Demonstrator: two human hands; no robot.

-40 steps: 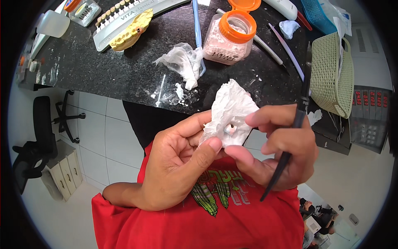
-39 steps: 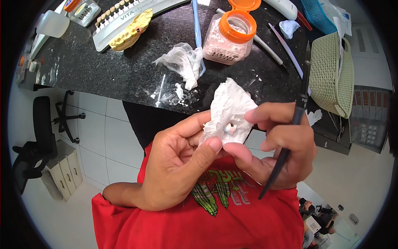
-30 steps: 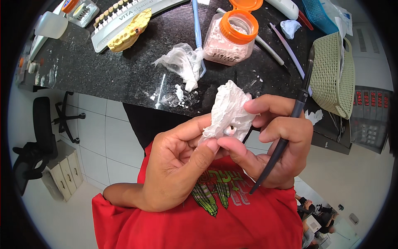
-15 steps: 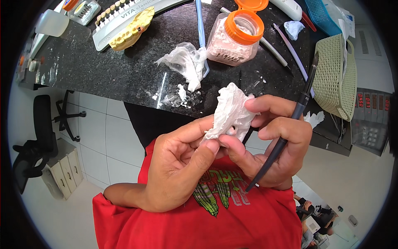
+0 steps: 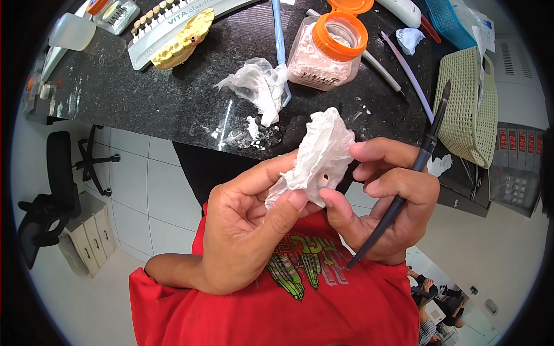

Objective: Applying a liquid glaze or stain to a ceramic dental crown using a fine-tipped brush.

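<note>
Crumpled tissue (image 5: 324, 141), likely light, soft and easily torn, sits pinched in the left hand (image 5: 245, 228) by its lower-left edge, a sensible hold; the right hand (image 5: 411, 190) clamps a paintbrush (image 5: 378, 229).

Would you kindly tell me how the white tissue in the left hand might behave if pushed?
The white tissue is likely floppy, since it looks folded and creased in the left hand. It may tear easily, as its edge looks thin and ragged. The small pale piece in its fold could shift.
</note>
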